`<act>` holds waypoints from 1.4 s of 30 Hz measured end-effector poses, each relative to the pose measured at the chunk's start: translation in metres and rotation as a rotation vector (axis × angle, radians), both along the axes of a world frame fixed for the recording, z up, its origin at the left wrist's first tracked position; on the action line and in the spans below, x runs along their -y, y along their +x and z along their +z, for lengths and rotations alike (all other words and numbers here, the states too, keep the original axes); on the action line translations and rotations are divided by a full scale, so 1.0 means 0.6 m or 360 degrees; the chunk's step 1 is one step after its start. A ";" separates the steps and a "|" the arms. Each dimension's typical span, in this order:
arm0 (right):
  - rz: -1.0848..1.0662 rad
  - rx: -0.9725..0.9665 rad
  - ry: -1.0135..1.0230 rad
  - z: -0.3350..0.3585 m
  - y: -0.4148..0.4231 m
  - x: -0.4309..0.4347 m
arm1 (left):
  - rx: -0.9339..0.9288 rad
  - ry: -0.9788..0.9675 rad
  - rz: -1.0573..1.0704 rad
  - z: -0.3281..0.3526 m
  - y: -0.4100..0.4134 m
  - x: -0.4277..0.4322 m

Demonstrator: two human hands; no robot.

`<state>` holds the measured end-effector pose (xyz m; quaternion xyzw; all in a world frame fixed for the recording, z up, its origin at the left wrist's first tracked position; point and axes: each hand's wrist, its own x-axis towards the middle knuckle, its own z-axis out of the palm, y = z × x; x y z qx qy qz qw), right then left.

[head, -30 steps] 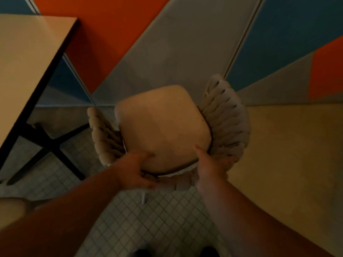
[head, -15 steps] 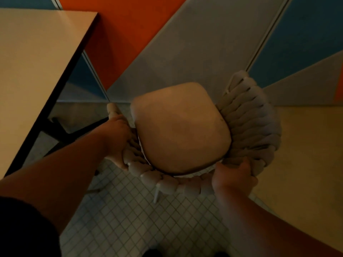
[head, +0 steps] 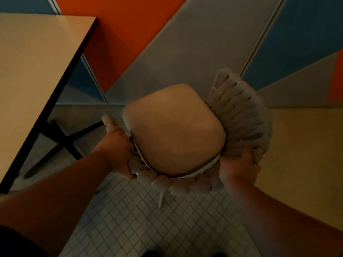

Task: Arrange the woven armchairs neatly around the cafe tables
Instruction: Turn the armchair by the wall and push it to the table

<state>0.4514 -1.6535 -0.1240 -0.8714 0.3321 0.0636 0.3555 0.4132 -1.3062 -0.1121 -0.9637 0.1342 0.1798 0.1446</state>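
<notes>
Pale woven-rope armchair with tan seat cushion (head: 174, 130) between both hands, on white tiled floor. Left hand (head: 117, 151) grips left rim; right hand (head: 239, 166) curls round right rear rim. Beige square worktop (head: 33, 71) beyond left hand. Likely light, rope padding soft; rigid rim best hold.

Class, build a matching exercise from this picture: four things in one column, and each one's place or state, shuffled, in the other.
1 table
2 cushion
3 left hand
4 right hand

A grips the chair rim, right side
B far left
C lies in the chair
D grips the chair rim, left side

Pairs: 1-B, 2-C, 3-D, 4-A
</notes>
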 end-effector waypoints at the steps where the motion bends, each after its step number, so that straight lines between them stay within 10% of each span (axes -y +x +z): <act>1: 0.0043 0.0011 -0.0023 0.000 0.009 0.006 | 0.0019 -0.0025 0.0051 0.001 -0.007 0.008; 42: 0.1139 0.0131 -0.0449 -0.001 0.388 0.147 | -0.0273 -0.0233 0.1196 0.007 0.002 0.394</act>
